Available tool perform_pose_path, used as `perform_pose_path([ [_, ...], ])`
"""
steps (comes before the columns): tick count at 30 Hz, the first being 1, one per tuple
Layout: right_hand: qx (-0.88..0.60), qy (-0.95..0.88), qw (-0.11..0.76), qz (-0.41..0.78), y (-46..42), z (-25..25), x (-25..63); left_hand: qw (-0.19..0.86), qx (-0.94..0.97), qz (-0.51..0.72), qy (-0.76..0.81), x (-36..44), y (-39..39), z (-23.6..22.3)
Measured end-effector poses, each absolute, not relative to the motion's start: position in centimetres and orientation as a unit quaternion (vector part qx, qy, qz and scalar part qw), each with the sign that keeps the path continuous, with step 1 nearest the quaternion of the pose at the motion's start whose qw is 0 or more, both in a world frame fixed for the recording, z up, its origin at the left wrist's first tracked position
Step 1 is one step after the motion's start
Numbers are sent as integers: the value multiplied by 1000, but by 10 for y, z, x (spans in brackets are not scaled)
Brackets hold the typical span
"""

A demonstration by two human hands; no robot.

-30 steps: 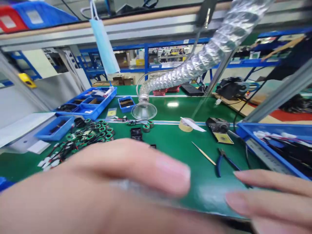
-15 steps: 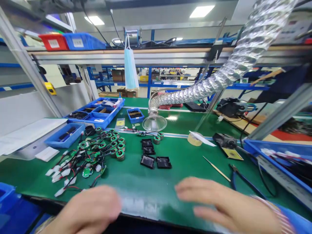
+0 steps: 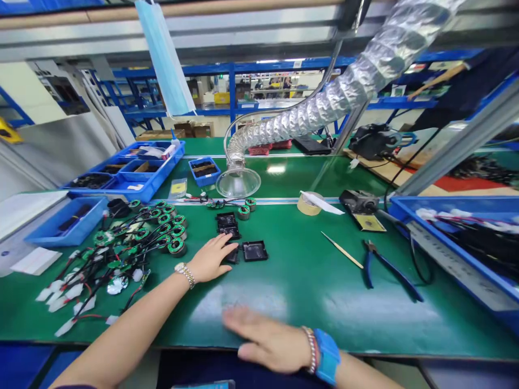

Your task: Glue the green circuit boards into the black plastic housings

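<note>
Several small black plastic housings (image 3: 255, 250) lie in a cluster on the green mat. My left hand (image 3: 211, 258) reaches over this cluster with its fingers spread, covering part of one housing; whether it presses on it I cannot tell. My right hand (image 3: 271, 339) is nearer the mat's front edge, fingers stretched out and a little blurred, with nothing in it. To the left of my left hand is a pile of green ring-shaped circuit boards with wires (image 3: 176, 246) and white connectors.
A clear suction hood (image 3: 238, 182) on a foil duct (image 3: 308, 111) hangs behind the housings. On the right are a tape roll (image 3: 308, 203), a thin wooden-handled stick (image 3: 341, 249), pliers (image 3: 389, 266) and a blue bin (image 3: 466, 281). Blue trays (image 3: 156, 186) stand back left.
My left hand has moved forward and right from the front edge to the black housings. The right hand has shifted left. The view has tipped down and turned right.
</note>
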State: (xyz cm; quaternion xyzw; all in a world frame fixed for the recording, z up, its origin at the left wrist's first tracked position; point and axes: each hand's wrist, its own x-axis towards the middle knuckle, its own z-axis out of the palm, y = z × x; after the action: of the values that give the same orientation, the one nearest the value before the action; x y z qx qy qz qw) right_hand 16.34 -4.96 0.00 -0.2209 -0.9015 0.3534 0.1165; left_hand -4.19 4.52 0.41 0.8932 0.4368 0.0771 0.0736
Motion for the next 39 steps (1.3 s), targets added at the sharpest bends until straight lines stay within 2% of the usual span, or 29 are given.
perform_pose_path([
  [2, -134, -895, 145, 400, -46, 4, 153, 81, 891, 76, 440, -43, 50, 1],
  [3, -151, -894, 176, 383, -40, 5, 151, 83, 891, 76, 439, -44, 52, 1],
  [6, -338, -881, 249, 217, -10, 0, 164, 85, 891, 85, 437, -45, 55, 1],
  [9, -446, -854, 246, 110, 11, -10, 189, 88, 887, 103, 441, -43, 58, 0],
  [11, -435, -859, 245, 116, 9, -13, 201, 91, 885, 115, 442, -42, 60, -2],
  [15, -315, -905, 231, 166, -17, -10, 195, 107, 887, 134, 429, -35, 63, -7],
  [18, -294, -921, 206, 152, -31, -12, 175, 126, 892, 138, 411, -27, 63, -7],
  [21, -333, -914, 201, 116, -30, -17, 165, 144, 897, 148, 391, -21, 64, -3],
  [26, -399, -874, 255, 106, 12, -3, 180, 138, 882, 200, 403, -25, 71, 4],
  [30, -520, -822, 214, 92, 83, 16, 181, 106, 862, 206, 451, -33, 80, 5],
  [33, -553, -806, 195, 79, 131, 18, 160, 75, 844, 190, 496, -37, 88, 7],
  [39, -593, -783, 176, 64, 161, 3, 126, 36, 796, 164, 581, -48, 111, 15],
])
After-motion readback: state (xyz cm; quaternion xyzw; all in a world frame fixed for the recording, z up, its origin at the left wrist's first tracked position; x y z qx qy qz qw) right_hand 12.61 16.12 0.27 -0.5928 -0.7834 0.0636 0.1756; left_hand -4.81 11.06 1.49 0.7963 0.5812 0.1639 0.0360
